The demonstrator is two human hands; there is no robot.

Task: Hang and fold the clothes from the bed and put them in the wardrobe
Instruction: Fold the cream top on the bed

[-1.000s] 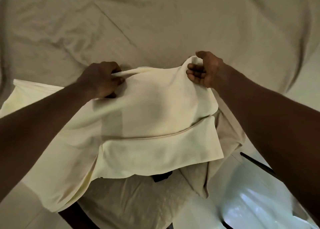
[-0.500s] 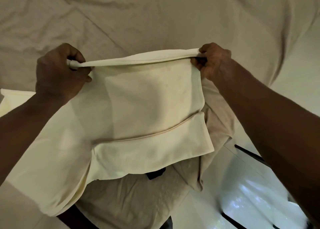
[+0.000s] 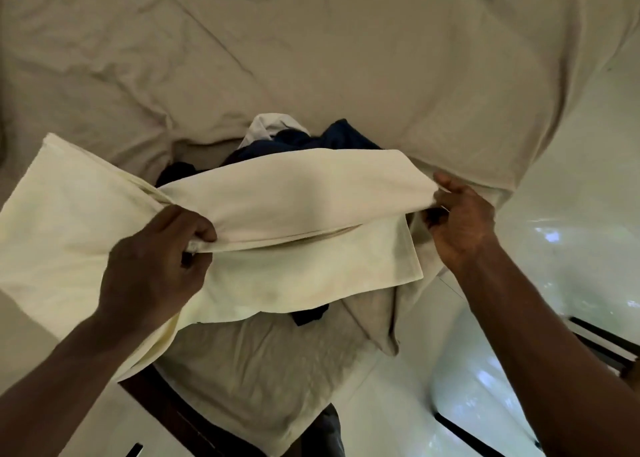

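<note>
A cream garment point(image 3: 294, 197) lies across the near corner of the bed point(image 3: 311, 58), partly folded over on itself. My left hand point(image 3: 162, 262) grips its folded edge on the left. At the right end, my right hand point(image 3: 457, 228) pinches the same fold. Behind the fold, a pile of dark blue clothes point(image 3: 311, 141) and a white piece point(image 3: 270, 126) shows on the beige sheet. A dark scrap point(image 3: 310, 313) pokes out under the garment's lower hem.
The bed's corner with its beige sheet point(image 3: 263, 370) hangs over a dark wooden frame point(image 3: 166, 408). Glossy white floor point(image 3: 519, 318) lies to the right, with black strips point(image 3: 602, 339) on it.
Both hands have pulled the garment's far edge back toward me, folding it over. The dark blue and white clothes behind it have come into view.
</note>
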